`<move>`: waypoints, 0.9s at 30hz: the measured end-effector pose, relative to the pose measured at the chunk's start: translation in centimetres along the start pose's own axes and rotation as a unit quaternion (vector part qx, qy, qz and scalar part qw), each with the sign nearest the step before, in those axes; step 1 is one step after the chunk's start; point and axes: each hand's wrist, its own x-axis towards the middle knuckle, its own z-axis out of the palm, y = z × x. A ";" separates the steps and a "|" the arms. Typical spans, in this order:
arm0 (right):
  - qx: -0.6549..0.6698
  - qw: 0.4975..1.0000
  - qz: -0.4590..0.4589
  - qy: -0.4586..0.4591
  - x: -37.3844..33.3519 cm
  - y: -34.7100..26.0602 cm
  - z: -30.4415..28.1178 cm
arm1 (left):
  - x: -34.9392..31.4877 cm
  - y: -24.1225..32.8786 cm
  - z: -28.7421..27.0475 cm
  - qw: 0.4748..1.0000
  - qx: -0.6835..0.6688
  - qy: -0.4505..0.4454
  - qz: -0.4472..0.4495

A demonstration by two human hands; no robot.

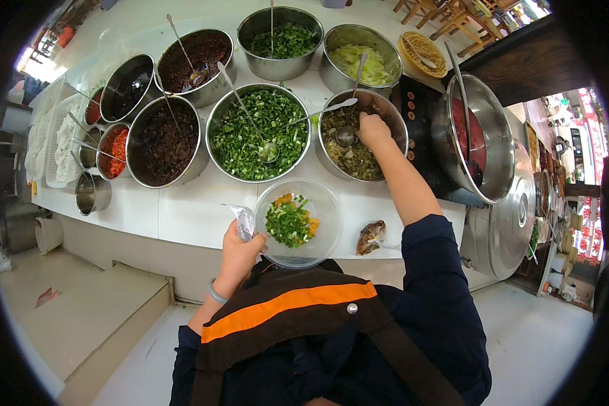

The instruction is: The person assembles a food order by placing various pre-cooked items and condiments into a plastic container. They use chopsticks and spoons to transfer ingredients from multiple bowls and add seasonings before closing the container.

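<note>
A clear plastic bowl (328, 230) sits at the counter's near edge, with chopped green onions (287, 227) and orange-yellow pieces inside. My left hand (238, 254) is closed on a crumpled whitish packet (244, 220), its fingertips beside the bowl's left rim. My right hand (374, 130) reaches into a steel pot (404, 145) of chopped brownish-green pickled vegetables (358, 161). Its fingers are closed and point down; what they hold is hidden. Right beside them a ladle (346, 137) rests in the pot. Another spoon (325, 111) lies across the rim toward the neighbouring pot of chopped green onions (257, 122).
A tied bag of brown food (371, 238) lies right of the bowl. Several steel pots hold dark minced food (164, 142), leafy greens (284, 40) and pale shredded vegetables (365, 64). At right, a large steel basin (497, 128) stands on a black cooker (416, 111); peanuts (423, 54) fill a basket behind.
</note>
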 end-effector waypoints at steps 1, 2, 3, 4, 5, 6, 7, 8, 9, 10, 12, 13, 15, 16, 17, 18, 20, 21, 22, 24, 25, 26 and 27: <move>0.003 1.000 0.013 0.013 0.3 -0.3 0.5 | 0.0 0.1 0.3 1.000 -0.007 0.006 -0.004; 0.019 1.000 0.011 0.002 0.6 -0.2 0.5 | -0.2 0.1 0.6 1.000 -0.015 0.011 -0.008; 0.018 1.000 0.014 -0.001 0.6 -0.2 0.6 | -0.3 0.1 0.8 1.000 -0.023 0.015 -0.012; 0.019 1.000 0.012 0.001 0.6 -0.2 0.5 | -0.3 0.1 1.2 1.000 -0.020 0.012 -0.012; 0.021 1.000 0.015 0.005 0.5 0.0 0.2 | -0.3 0.1 1.5 1.000 -0.018 0.008 -0.010; 0.026 0.999 0.015 0.011 0.3 0.0 -0.3 | -0.1 0.1 1.7 1.000 -0.012 0.009 -0.016; 0.029 0.999 0.018 0.016 -0.1 0.1 -0.9 | 0.1 0.2 1.8 1.000 -0.018 -0.002 -0.001; 0.032 0.999 0.021 0.016 -0.7 0.0 -1.6 | 0.1 0.1 1.8 1.000 -0.020 -0.008 0.000; 0.068 0.996 0.009 0.053 -1.7 0.0 -2.5 | 0.1 0.1 1.8 1.000 -0.020 -0.010 -0.008; 0.113 0.986 -0.063 0.105 -3.0 0.0 -3.4 | 0.3 0.1 1.9 1.000 -0.022 -0.015 -0.012; 0.205 0.963 -0.118 0.129 -6.8 0.2 -5.9 | 0.7 0.1 2.1 0.999 -0.032 -0.034 -0.004; 0.261 0.951 -0.123 0.114 -9.1 -0.2 -6.9 | 0.9 0.2 2.2 0.999 -0.035 -0.041 -0.004; 0.371 0.914 -0.156 0.051 -14.1 -1.8 -8.3 | 1.4 0.4 2.5 0.998 -0.027 -0.054 -0.001; 0.392 0.905 -0.167 0.015 -16.4 -3.1 -8.6 | 1.6 0.5 2.6 0.998 -0.021 -0.058 -0.003; 0.384 0.898 -0.212 -0.025 -18.4 -4.3 -8.8 | 1.8 0.6 2.8 0.998 -0.024 -0.064 -0.003; 0.320 0.907 -0.273 -0.009 -20.2 -5.5 -8.8 | 1.9 0.7 3.1 0.997 -0.026 -0.066 -0.008; 0.302 0.905 -0.298 -0.024 -21.5 -6.3 -9.2 | 2.1 0.9 3.4 0.997 -0.016 -0.069 -0.013; 0.309 0.896 -0.316 -0.033 -21.4 -6.2 -9.3 | 2.1 0.9 3.5 0.997 -0.005 -0.069 -0.015; 0.307 0.909 -0.281 -0.007 -20.1 -5.5 -9.7 | 2.1 1.0 3.6 0.998 0.004 -0.066 -0.016; 0.324 0.904 -0.255 0.114 -15.7 -3.6 -10.4 | 2.0 1.0 3.5 0.998 0.004 -0.062 -0.018; 0.332 0.906 -0.224 0.138 -12.8 -2.4 -10.8 | 2.0 1.0 3.4 0.998 0.010 -0.053 -0.027; 0.328 0.902 -0.218 0.179 -9.7 -1.1 -11.2 | 1.9 1.0 3.3 0.998 0.003 -0.046 -0.031; 0.308 0.920 -0.155 0.186 -6.2 -0.4 -11.5 | 1.7 1.0 3.2 0.999 0.008 -0.043 -0.030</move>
